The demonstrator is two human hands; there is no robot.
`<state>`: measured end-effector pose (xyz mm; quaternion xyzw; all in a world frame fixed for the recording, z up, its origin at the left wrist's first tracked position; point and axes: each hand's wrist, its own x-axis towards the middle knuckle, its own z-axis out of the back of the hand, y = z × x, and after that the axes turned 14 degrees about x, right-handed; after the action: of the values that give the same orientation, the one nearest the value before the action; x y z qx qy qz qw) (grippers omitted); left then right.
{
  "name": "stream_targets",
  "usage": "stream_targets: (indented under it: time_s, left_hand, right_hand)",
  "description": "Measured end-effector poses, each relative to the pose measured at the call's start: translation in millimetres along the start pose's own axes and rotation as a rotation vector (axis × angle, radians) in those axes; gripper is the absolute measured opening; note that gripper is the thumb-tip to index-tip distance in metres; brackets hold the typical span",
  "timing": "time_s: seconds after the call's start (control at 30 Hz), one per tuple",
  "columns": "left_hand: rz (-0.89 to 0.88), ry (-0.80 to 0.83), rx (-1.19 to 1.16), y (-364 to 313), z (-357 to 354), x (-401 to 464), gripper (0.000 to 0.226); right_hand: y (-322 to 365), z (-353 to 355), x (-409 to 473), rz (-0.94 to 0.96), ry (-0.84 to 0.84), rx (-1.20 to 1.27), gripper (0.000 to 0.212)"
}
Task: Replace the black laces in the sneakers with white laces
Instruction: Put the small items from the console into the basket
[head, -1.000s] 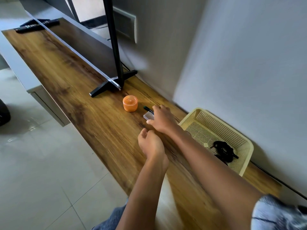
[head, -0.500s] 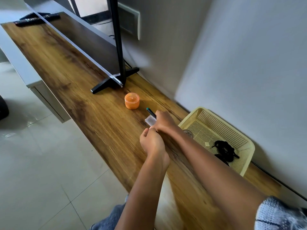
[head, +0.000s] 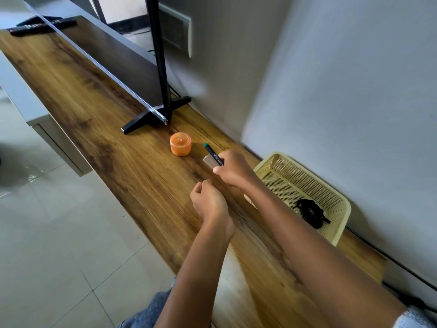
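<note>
A bundle of black laces (head: 309,213) lies in the yellow mesh basket (head: 340,235) on the right end of the wooden table (head: 99,107). No sneakers or white laces are in view. My right hand (head: 235,170) grips a black marker with a green cap (head: 212,153), which points away towards the wall. A small clear box (head: 209,161) sits right under the marker by my fingertips. My left hand (head: 208,200) hovers just in front of the right one with curled fingers, and I see nothing in it.
An orange jar (head: 180,144) stands left of the marker. Behind it are the black TV foot (head: 151,117) and the screen's edge. Remotes (head: 40,26) lie at the far end. A black cable (head: 402,265) runs along the wall behind the basket. Tiled floor lies to the left.
My right hand closed on the marker that lay on the table and raised its capped end. My left hand drew slightly back from the right wrist.
</note>
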<state>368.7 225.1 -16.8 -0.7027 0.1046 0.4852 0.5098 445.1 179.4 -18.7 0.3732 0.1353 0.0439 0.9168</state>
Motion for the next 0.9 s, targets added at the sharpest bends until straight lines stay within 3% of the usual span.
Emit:
stream_targets:
  time_s: [0.23,0.43,0.63,0.77,0.9]
  left_hand:
    - [-0.2,0.073,0.147,6,-6,-15,0.049]
    - [-0.215,0.238,0.303,12,-12,-29,0.055]
    - [-0.192,0.354,0.399,17,-18,-23,0.051]
    - [-0.202,0.385,0.449,21,-22,-15,0.044]
    - [-0.197,0.386,0.438,22,-23,-14,0.036]
  right_hand:
    - [0,68,-39,0.013,-0.115,0.138,0.017]
    - [-40,103,-61,-0.16,-0.147,0.145,0.023]
    - [-71,86,-62,-0.281,-0.091,0.081,0.037]
    - [-86,69,-57,-0.307,-0.1,0.049,0.052]
    - [-94,59,-55,-0.265,-0.141,0.035,0.053]
